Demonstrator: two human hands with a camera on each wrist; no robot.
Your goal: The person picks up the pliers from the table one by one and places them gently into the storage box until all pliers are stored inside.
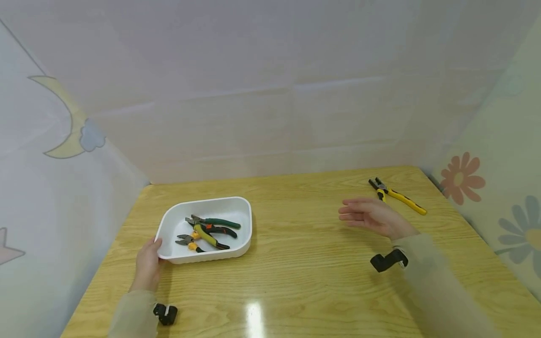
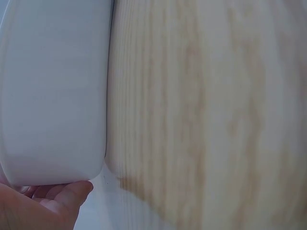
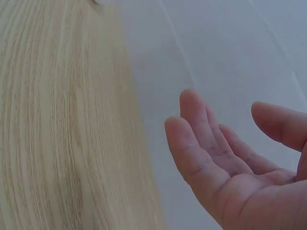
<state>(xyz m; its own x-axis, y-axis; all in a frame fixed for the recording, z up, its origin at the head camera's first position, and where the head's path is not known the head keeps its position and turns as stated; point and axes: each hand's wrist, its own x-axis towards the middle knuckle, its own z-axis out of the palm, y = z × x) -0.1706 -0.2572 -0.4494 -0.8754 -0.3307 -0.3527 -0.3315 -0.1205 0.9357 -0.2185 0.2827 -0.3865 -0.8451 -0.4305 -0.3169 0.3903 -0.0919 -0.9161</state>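
A white plastic tray (image 1: 207,257) sits on the left of the table with several pliers inside. Among them are green-handled pliers (image 1: 224,222), yellow-green-handled pliers (image 1: 206,236) and pliers with orange-and-black grips (image 1: 192,246). My left hand (image 1: 148,263) grips the tray's near left corner, thumb at the rim and fingers against the outer wall (image 2: 55,96). Held up over the right side, my right hand (image 1: 374,217) has nothing in it; its fingers (image 3: 194,158) are extended and slightly bent. Yellow-and-black-handled pliers (image 1: 403,198) lie just beyond it, one handle partly hidden by the hand.
The wood-grain table (image 1: 287,281) meets a pale back curtain (image 1: 270,131). Printed side curtains stand along the left and right edges, with a moon (image 1: 76,126) on one and flowers (image 1: 462,178) on the other. Black mounts (image 1: 389,260) are strapped at both wrists.
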